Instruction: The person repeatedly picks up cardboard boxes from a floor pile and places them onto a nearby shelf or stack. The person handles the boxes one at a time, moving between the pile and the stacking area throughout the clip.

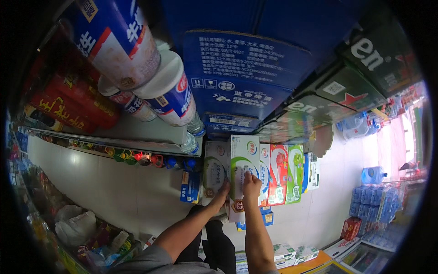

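Note:
A white and green milk carton [236,147] stands out in front of me, raised nearer than the cartons beside it. My right hand [252,185] grips it at the handle on its front face. Along its left edge lies my left hand [221,196], its fingers partly hidden by the carton. A similar milk carton [214,164], in shade, is just left of it. To the right runs a row with another white carton [264,164], a red carton [278,171] and a green carton [295,178].
Blue beer cases [239,61] and dark green beer cases [345,85] are stacked beyond the cartons. At left, a shelf [154,135] bears paper tubs [171,92] and red packs [72,99]. Bottled-water packs [374,205] stand at right on the tiled floor [154,191].

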{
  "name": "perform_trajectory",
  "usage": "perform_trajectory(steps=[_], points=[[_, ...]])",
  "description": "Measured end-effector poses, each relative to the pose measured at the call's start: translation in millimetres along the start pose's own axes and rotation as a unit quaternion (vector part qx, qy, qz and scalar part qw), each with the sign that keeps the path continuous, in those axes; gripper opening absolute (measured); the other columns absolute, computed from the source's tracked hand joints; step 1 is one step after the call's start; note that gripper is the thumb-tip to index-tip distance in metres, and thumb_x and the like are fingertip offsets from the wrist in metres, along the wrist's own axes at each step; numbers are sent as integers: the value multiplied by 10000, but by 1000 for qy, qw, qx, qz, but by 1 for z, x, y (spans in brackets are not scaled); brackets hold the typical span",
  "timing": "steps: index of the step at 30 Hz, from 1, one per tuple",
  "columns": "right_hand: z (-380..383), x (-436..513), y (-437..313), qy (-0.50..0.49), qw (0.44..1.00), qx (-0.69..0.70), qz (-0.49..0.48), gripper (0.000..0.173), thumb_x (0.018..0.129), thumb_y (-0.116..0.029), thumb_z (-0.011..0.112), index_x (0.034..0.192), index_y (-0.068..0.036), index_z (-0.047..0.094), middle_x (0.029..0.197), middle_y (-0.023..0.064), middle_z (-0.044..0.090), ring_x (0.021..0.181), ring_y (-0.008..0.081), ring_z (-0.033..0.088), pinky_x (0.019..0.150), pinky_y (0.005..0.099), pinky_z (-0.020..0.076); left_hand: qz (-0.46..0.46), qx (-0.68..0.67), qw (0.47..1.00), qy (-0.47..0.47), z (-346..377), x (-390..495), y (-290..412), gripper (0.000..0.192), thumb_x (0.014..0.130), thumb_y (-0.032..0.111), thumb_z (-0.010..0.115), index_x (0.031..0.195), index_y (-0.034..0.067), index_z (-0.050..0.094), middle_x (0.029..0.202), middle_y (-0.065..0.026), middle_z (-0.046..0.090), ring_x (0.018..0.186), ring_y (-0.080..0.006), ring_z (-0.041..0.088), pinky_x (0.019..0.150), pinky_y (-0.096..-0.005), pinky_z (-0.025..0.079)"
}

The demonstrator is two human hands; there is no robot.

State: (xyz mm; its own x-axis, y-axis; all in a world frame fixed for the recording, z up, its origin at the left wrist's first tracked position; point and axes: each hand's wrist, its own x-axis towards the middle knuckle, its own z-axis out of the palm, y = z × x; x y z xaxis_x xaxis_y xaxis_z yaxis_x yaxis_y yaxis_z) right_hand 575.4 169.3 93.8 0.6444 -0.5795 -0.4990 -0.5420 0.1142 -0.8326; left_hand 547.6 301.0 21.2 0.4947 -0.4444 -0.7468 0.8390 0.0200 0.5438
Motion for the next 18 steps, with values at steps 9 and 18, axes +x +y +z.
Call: perform_trajectory(steps=[9,18], points=[[4,-1,9,17,1000,-6,-22,365,918,-240,517,778,80,621,611,30,549,567,87,440,528,271,369,38,83,995,-29,8,-20,32,849,825,698,412,1489,293,70,1472,-82,270,1265,-267,344,877,-373,423],[-2,9,14,-32,998,54,-1,341,917,-207,536,630,-24,543,554,-50,449,495,35,358,450,227,275,144,54,987,37,29,-4,19,713,931,439,420,1473,80,127,1477,-135,246,1354,-232,226,1054,-324,260]])
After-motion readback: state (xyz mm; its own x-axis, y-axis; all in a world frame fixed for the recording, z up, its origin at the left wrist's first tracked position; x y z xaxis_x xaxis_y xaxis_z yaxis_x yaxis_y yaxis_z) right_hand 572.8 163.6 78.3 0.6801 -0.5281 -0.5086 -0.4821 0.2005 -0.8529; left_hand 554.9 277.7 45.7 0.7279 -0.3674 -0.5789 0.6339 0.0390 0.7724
